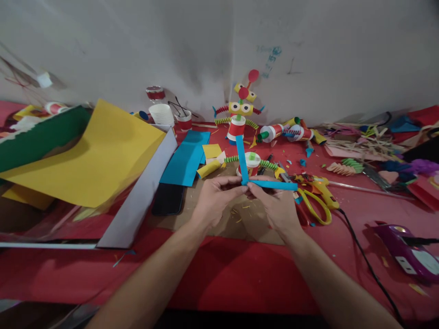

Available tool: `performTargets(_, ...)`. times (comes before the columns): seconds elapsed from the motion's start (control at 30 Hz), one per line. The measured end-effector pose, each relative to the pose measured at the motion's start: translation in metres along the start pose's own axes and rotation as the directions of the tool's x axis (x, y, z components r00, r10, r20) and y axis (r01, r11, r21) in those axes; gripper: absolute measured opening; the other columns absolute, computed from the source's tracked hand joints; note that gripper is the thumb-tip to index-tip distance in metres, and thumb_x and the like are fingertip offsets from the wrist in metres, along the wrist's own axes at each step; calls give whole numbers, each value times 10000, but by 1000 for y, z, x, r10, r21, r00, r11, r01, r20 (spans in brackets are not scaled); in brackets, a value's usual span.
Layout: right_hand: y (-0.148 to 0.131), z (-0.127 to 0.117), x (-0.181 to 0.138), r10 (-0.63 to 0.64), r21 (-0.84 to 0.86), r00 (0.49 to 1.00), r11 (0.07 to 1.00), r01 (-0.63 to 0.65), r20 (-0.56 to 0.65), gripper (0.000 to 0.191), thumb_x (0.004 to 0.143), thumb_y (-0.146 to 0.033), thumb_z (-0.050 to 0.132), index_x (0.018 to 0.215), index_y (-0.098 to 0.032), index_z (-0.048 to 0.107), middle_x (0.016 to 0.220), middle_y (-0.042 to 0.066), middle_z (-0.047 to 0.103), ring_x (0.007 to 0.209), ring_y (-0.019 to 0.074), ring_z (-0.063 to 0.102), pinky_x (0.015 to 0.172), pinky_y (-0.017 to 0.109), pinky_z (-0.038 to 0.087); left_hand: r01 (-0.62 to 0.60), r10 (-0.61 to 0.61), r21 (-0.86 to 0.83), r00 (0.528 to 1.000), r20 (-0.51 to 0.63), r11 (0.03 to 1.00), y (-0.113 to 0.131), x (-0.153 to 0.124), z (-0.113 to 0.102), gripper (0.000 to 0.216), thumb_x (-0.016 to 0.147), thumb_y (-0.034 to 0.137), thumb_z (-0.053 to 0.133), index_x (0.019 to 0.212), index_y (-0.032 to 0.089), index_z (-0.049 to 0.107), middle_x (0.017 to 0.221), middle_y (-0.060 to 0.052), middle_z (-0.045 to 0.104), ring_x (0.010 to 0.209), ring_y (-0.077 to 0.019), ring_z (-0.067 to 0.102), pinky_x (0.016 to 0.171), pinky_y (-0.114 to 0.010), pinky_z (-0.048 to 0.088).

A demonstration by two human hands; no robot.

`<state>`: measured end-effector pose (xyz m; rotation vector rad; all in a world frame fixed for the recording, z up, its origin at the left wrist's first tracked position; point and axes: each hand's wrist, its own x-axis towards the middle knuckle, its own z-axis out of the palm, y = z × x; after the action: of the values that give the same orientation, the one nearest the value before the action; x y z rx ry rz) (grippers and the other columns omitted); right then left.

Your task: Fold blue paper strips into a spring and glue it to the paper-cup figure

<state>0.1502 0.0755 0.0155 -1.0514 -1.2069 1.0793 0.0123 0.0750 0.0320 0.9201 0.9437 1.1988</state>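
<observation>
At the middle of the counter, above brown cardboard, the left hand and right hand pinch two blue paper strips between their fingers at the corner where the strips meet. One strip runs to the far side, the other to the right, roughly square to each other. Both lengths look flat, so pleating seems barely begun, with nearly all the paper left unfolded. Just beyond, a cup already has green pleated strips at both sides, though no eyes show on it. Left are blue sheets and a dark phone; right, yellow-handled scissors and a glue gun. Farthest, by the wall, an upright cup figure with eyes looks more complete.
</observation>
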Motion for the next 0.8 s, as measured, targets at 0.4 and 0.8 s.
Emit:
performTargets(0.4, -3, 0, -1, -18, 46, 994, 999, 13, 107, 162, 698, -239, 715, 849, -222, 660, 809, 7, 694, 715, 156, 646, 668, 310, 533, 73, -73, -117, 997, 6, 990, -5, 8, -8, 162, 677, 177, 719, 832, 161, 764, 817, -75, 729, 736, -139, 633, 765, -288, 504)
performTargets(0.8, 7, 0, 0, -23, -22, 1000, 999, 23, 19, 88, 755, -255, 657, 829, -216, 633, 772, -3, 668, 684, 129, 619, 648, 276, 508, -3, -4, -104, 998, -66, 995, -12, 2, 9, 92, 714, 231, 684, 677, 167, 739, 677, -38, 697, 691, -140, 615, 744, -293, 482)
